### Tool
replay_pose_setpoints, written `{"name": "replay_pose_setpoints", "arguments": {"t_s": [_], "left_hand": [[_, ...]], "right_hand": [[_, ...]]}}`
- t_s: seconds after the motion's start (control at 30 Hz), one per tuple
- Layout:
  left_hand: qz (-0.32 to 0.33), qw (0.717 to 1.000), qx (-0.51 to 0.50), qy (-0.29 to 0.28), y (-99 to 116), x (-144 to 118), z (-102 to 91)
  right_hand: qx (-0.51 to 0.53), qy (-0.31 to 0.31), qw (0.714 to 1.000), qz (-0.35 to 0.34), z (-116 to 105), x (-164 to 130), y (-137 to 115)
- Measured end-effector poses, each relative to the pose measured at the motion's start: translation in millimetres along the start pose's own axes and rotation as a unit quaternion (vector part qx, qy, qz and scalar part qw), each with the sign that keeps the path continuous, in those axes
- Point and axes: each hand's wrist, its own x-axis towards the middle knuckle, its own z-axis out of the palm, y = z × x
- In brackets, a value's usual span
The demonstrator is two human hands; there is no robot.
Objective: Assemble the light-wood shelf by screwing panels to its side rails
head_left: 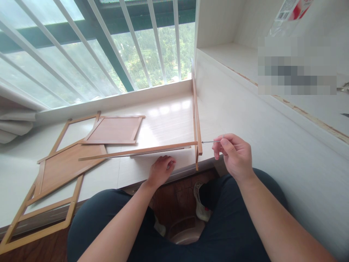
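My right hand (236,154) pinches a hex key (211,141), a thin grey metal rod. Its tip points left at the outer face of an upright wooden frame (198,123), close to the corner. A wooden panel (141,150) standing on its long edge meets that frame at the corner. On the near side of the panel is my left hand (160,171), fingers loosely curled, with nothing visible in them. Whether its fingertips touch the panel I cannot tell.
Left on the white sill (163,116) lie a small framed panel (114,130), a larger panel (68,167) and an open wooden frame (46,231), overlapping and jutting past the edge. A white wall (245,116) stands close on the right. Behind is a barred window (152,47).
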Motion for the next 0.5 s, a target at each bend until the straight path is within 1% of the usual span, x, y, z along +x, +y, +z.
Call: {"name": "replay_pose_setpoints", "arguments": {"t_s": [0.27, 0.5], "left_hand": [[0.0, 1.0, 0.0, 0.001, 1.4, -0.2, -1.3], [-0.001, 1.0, 0.006, 0.001, 2.0, -0.7, -1.1]], "right_hand": [[0.032, 0.015, 0.999, -0.03, 4.5, 2.8, -0.4], [0.023, 0.008, 0.999, -0.029, 6.4, 1.7, -4.1]]}}
